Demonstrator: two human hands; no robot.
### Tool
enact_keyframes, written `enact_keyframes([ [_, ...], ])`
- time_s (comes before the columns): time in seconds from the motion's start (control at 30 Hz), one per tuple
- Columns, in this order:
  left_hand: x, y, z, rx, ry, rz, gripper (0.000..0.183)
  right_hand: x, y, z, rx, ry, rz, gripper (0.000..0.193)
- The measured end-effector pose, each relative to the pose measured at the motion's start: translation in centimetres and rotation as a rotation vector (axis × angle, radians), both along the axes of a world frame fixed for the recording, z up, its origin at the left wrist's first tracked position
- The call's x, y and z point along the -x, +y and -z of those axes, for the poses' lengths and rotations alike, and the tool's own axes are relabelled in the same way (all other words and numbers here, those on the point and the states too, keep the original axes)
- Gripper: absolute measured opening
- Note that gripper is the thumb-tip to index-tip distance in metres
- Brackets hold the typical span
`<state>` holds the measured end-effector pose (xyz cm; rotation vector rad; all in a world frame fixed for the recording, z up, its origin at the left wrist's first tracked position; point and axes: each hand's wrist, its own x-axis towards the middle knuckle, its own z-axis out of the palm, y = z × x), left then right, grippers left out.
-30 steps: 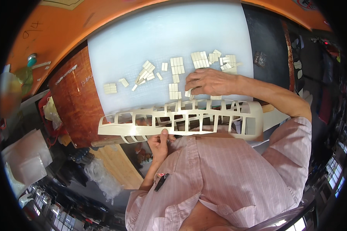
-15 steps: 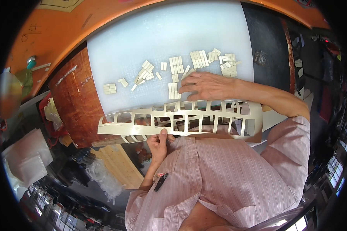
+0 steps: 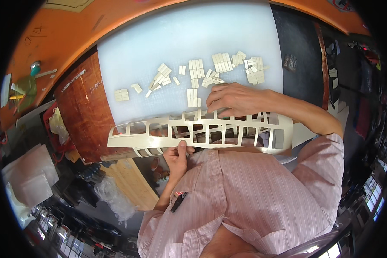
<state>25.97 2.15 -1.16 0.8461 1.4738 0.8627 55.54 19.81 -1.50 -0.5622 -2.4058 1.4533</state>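
Observation:
A long cream sheet [image 3: 155,141] with rows of rectangular cut-out windows is held across the front of my body, bent and curving away at its ends. My left hand [image 3: 176,158] grips its near edge, thumb on top and fingers underneath. At the sheet's far edge, my right hand [image 3: 233,99] has its fingers bent together and pointing down; whatever is between the fingertips is hidden. Just beyond that hand lies a loose heap of small cream strips [image 3: 211,79]. More strips sit side by side in blocks [image 3: 196,69] on the white board.
The pale board [image 3: 180,34] lies on the table, with a black surface [image 3: 299,47] at its right and a reddish-brown panel [image 3: 84,109] at its left. An orange ledge [image 3: 62,38] runs along the back. Clear plastic bags [image 3: 30,176] are at the lower left.
My right hand has drawn back from the small strips to the sheet's far edge, uncovering a loose heap of strips. My left hand keeps its hold, and the sheet has barely shifted.

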Motion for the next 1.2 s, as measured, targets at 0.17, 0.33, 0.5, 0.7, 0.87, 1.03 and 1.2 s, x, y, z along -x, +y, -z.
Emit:
enact_keyframes([
  [0.17,-0.5,-0.3,4.0,-0.137,0.240,0.013,0.024,1.5,-0.4,2.4,-0.165,-0.031,0.029,0.014],
  [0.33,-0.2,-0.6,5.7,-0.247,0.378,0.099,0.023,1.6,-0.8,2.7,-0.220,-0.086,0.073,0.011],
  [0.5,-0.1,-0.5,5.6,-0.253,0.332,0.085,0.023,1.5,-0.2,1.6,-0.094,-0.013,0.012,0.018],
  [0.7,-0.1,-0.4,5.4,-0.192,0.285,0.065,0.023,1.6,1.0,0.6,0.055,-0.134,-0.147,0.022],
  [0.87,0.0,-0.5,5.5,-0.174,0.265,0.063,0.024,2.2,0.9,0.6,-0.021,-0.176,-0.179,0.014],
  [1.03,0.1,-0.6,5.7,-0.182,0.251,0.064,0.024,2.5,-0.1,2.0,-0.035,-0.034,-0.017,0.006],
  [1.2,0.1,-0.6,5.8,-0.167,0.245,0.061,0.024,2.9,-1.8,3.6,-0.225,-0.042,0.204,0.008],
])
